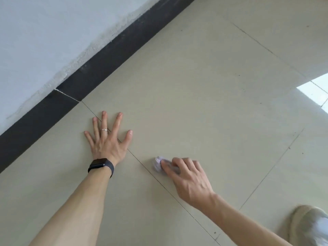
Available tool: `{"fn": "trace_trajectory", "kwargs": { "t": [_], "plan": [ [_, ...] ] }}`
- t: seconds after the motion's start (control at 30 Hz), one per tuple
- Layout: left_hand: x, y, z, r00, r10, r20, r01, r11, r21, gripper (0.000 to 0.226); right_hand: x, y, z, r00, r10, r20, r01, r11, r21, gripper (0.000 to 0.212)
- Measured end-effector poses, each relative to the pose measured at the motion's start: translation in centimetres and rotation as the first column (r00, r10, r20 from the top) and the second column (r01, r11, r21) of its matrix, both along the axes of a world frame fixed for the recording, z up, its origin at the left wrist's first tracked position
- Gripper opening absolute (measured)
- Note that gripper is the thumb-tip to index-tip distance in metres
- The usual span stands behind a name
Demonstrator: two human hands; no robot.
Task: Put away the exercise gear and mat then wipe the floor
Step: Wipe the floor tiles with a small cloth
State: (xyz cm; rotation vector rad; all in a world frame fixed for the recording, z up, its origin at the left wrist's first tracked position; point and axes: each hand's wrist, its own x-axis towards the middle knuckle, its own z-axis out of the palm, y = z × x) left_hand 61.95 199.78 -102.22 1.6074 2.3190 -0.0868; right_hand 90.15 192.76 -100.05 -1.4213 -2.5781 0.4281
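Note:
My left hand (108,139) lies flat on the beige tiled floor (204,86), fingers spread, with a ring and a black wrist band; it holds nothing. To its right, my right hand (188,180) presses a small crumpled pale-lilac wipe (158,164) against the floor, fingers curled over it. The wipe sits just right of a tile joint that runs diagonally under my left hand. The right hand and wipe look motion-blurred. No mat or exercise gear is in view.
A black skirting board (92,68) runs diagonally along the foot of a white wall (53,32) at the upper left. A beige slipper on a foot (310,226) shows at the bottom right. A bright light patch (312,91) reflects on the floor at the right edge.

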Motion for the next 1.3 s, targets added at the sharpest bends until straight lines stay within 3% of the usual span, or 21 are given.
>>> {"fn": "trace_trajectory", "kwargs": {
  "t": [0.07,0.1,0.17,0.27,0.33,0.4,0.5,0.6,0.63,0.7,0.8,0.83,0.87,0.93,1.0,1.03,1.1,1.13,1.2,1.23,1.3],
  "plan": [
    [0.3,0.0,0.3,1.0,-0.01,-0.029,0.01,1.0,-0.005,0.07,2.9,0.2,0.0,0.996,0.084,0.014,-0.085,0.996,0.04,0.06],
    [0.6,-0.3,0.5,0.999,-0.01,-0.052,0.01,1.0,0.014,0.068,4.7,1.5,-0.2,0.999,0.007,0.031,-0.009,0.998,0.067,0.059],
    [2.1,-1.5,0.8,0.998,-0.023,-0.065,0.029,0.995,0.093,0.064,9.2,4.7,-0.4,0.945,-0.322,0.064,0.313,0.943,0.111,0.057],
    [7.4,-5.1,0.7,0.987,-0.16,-0.012,0.16,0.975,0.156,0.068,14.8,7.3,0.0,0.645,-0.762,0.049,0.763,0.647,0.018,0.051],
    [11.1,-7.5,0.0,0.975,-0.22,0.033,0.214,0.967,0.138,0.068,14.2,5.0,0.3,0.557,-0.828,0.063,0.83,0.557,-0.016,0.055],
    [12.7,-8.7,-0.7,0.978,-0.205,0.045,0.198,0.973,0.121,0.069,11.5,-0.3,0.2,0.695,-0.717,0.044,0.718,0.696,-0.002,0.062],
    [12.5,-8.8,-1.2,0.98,-0.198,0.028,0.194,0.975,0.107,0.068,8.0,-10.3,-0.1,0.947,-0.319,0.042,0.32,0.947,-0.018,0.069],
    [12.4,-9.0,-0.8,0.978,-0.209,0.019,0.206,0.972,0.109,0.068,9.1,-12.5,0.2,0.997,0.029,0.067,-0.028,1.0,-0.009,0.073],
    [12.5,-9.0,-0.8,0.978,-0.208,0.013,0.205,0.972,0.117,0.068,10.3,-10.8,0.4,0.996,0.011,0.087,-0.012,1.0,0.009,0.071],
    [12.6,-8.9,-0.9,0.98,-0.199,0.021,0.195,0.973,0.12,0.068,13.2,-6.2,0.6,0.954,-0.287,0.082,0.283,0.957,0.057,0.064],
    [12.5,-9.0,-1.0,0.979,-0.201,0.019,0.197,0.972,0.124,0.068,17.4,-1.7,0.8,0.636,-0.768,0.068,0.77,0.638,0.012,0.053],
    [12.6,-8.9,-1.1,0.979,-0.202,0.017,0.198,0.972,0.127,0.068,16.9,-1.9,0.8,0.544,-0.837,0.066,0.839,0.544,-0.016,0.052],
    [12.7,-8.9,-1.0,0.979,-0.204,0.019,0.2,0.971,0.127,0.068,15.6,-3.0,0.8,0.517,-0.854,0.06,0.856,0.517,-0.009,0.052],
    [12.7,-8.8,-1.0,0.979,-0.203,0.027,0.198,0.973,0.12,0.069,11.3,-7.8,0.5,0.666,-0.746,0.012,0.746,0.666,0.014,0.056],
    [12.7,-8.7,-0.8,0.98,-0.196,0.039,0.191,0.977,0.097,0.07,6.9,-14.1,0.1,0.895,-0.446,-0.02,0.446,0.895,-0.01,0.058],
    [12.6,-8.7,-0.7,0.978,-0.201,0.049,0.197,0.977,0.079,0.071,5.4,-16.8,0.2,0.963,-0.269,-0.025,0.268,0.963,-0.023,0.058],
    [12.4,-8.6,-0.2,0.967,-0.232,0.102,0.229,0.972,0.042,0.072,4.9,-18.6,0.2,1.0,-0.016,-0.02,0.016,1.0,-0.021,0.058],
    [12.1,-8.5,0.1,0.958,-0.248,0.141,0.245,0.969,0.037,0.071,5.7,-17.6,0.1,1.0,0.017,-0.012,-0.017,1.0,-0.008,0.057],
    [10.7,-9.1,0.7,0.955,-0.247,0.163,0.24,0.969,0.061,0.069,7.3,-13.9,-0.2,0.983,-0.182,-0.002,0.182,0.982,0.052,0.054],
    [9.6,-9.8,0.7,0.965,-0.219,0.144,0.21,0.975,0.074,0.069,8.2,-11.7,-0.2,0.926,-0.378,-0.001,0.377,0.924,0.069,0.051],
    [6.5,-11.7,0.6,0.988,-0.123,0.089,0.116,0.99,0.083,0.069,8.7,-7.8,-0.3,0.712,-0.702,0.011,0.7,0.712,0.054,0.049]
  ]
}}
